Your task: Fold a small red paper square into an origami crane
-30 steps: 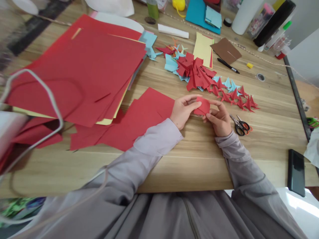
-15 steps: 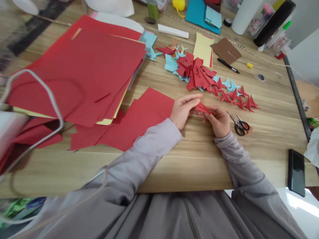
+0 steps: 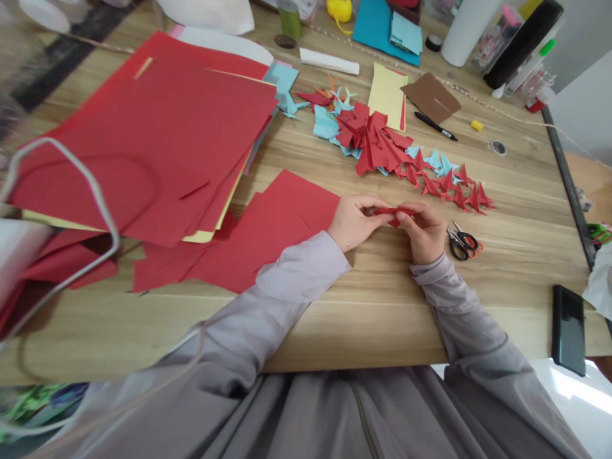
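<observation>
Both hands meet over the wooden table (image 3: 382, 306), pinching a small folded red paper piece (image 3: 393, 211) held flat and edge-on between them. My left hand (image 3: 354, 222) grips its left end with fingers closed. On the right end my right hand (image 3: 428, 231) is closed with thumb and fingers. A heap of folded red and light-blue paper shapes (image 3: 382, 143) lies just beyond the hands. Black-handled scissors (image 3: 461, 242) rest right beside my right hand.
A big stack of red sheets (image 3: 153, 140) fills the left; smaller red squares (image 3: 268, 229) lie by my left forearm. A black phone (image 3: 568, 328) sits near the front right edge. A pen (image 3: 435, 126), brown card (image 3: 431, 97), yellow sheet (image 3: 387, 94) and bottles stand behind.
The red piece, first seen as a broad face, has been turned and pressed flat into a thin strip between both hands. The hands have dropped slightly toward the table.
</observation>
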The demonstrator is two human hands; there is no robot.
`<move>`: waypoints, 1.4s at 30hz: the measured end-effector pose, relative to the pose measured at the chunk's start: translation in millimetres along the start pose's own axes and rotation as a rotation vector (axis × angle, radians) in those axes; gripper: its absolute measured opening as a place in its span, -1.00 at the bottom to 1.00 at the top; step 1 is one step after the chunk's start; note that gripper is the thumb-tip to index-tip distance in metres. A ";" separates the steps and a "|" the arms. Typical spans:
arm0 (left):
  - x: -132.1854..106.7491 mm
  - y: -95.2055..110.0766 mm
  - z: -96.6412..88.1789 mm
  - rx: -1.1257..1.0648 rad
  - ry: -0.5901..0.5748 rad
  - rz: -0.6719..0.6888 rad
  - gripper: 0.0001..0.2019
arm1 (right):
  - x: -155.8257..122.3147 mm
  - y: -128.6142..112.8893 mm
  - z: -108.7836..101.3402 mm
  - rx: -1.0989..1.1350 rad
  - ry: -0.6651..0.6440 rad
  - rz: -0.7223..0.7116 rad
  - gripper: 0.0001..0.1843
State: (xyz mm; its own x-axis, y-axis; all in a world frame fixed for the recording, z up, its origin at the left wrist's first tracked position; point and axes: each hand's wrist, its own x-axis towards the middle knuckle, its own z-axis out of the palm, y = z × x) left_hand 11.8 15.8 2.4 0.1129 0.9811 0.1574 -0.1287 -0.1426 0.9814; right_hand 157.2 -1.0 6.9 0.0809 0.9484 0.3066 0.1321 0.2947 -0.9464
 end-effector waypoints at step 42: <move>0.5 1.8 6.3 -0.197 -0.060 -0.289 -0.72 | 2.9 6.8 -1.2 0.073 0.005 0.238 -0.67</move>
State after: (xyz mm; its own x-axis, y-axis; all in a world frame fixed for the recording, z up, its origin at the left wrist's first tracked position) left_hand 17.9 15.3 4.9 0.2289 0.9670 -0.1115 -0.2695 0.1730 0.9473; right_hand 159.5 3.6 1.4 0.1056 0.9916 0.0743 0.0371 0.0708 -0.9968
